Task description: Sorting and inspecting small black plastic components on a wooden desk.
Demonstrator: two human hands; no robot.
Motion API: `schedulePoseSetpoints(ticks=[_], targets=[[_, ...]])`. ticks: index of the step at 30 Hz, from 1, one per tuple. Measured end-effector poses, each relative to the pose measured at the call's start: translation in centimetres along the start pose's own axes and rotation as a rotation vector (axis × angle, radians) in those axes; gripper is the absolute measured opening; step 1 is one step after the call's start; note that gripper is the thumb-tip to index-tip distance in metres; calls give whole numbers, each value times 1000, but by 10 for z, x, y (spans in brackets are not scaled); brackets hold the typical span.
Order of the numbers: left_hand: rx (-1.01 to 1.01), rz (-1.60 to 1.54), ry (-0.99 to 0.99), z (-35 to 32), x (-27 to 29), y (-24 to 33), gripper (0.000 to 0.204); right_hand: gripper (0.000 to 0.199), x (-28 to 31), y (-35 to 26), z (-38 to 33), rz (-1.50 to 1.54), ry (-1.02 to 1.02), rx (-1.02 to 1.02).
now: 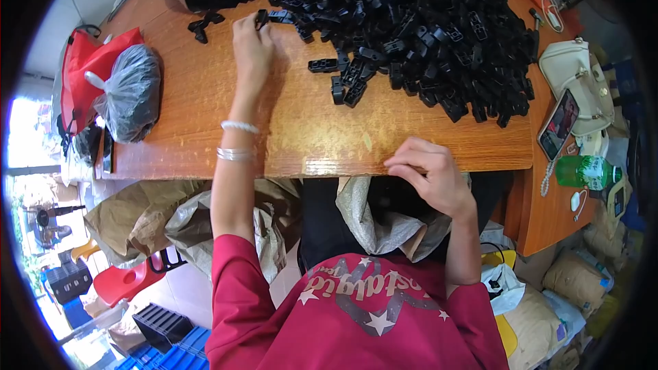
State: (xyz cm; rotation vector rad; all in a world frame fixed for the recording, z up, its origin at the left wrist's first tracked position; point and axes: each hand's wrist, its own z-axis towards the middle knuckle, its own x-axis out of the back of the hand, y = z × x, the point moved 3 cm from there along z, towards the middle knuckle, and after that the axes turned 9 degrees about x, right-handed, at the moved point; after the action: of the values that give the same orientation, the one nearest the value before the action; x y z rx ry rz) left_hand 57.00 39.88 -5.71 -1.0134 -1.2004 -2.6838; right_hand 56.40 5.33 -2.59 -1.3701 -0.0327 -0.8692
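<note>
Left hand (252, 44), upper centre of the frame: fingers pinch a small black plastic part (262, 18) at the near edge of the heap of black plastic parts (411, 20). The heap's top is cut off by the frame.

Right hand (430, 173), centre: fingers curled, tips on the counter (205, 96) edge; whether anything is held cannot be determined.

A grey plastic bag (131, 92) sits at upper left, contents unreadable.

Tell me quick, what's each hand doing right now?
Left hand: closed on a black plastic part by the pile.
Right hand: fingers curled at the table edge, holding nothing visible.
</note>
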Motion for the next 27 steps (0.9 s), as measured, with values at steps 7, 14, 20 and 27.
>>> schedulePoseSetpoints(ticks=[7, 14, 20, 27], targets=[[15, 430, -261, 47, -40, -33, 25, 33, -47, 11, 50, -598, 279, 141], [16, 660, -406, 46, -3, -44, 36, 21, -50, 25, 60, -781, 334, 114], [32, 568, -552, 26, 13, -35, 32, 12, -69, 22, 45, -758, 256, 97], [241, 155, -559, -28, 36, -27, 22, 20, -60, 6, 18, -479, 379, 196]])
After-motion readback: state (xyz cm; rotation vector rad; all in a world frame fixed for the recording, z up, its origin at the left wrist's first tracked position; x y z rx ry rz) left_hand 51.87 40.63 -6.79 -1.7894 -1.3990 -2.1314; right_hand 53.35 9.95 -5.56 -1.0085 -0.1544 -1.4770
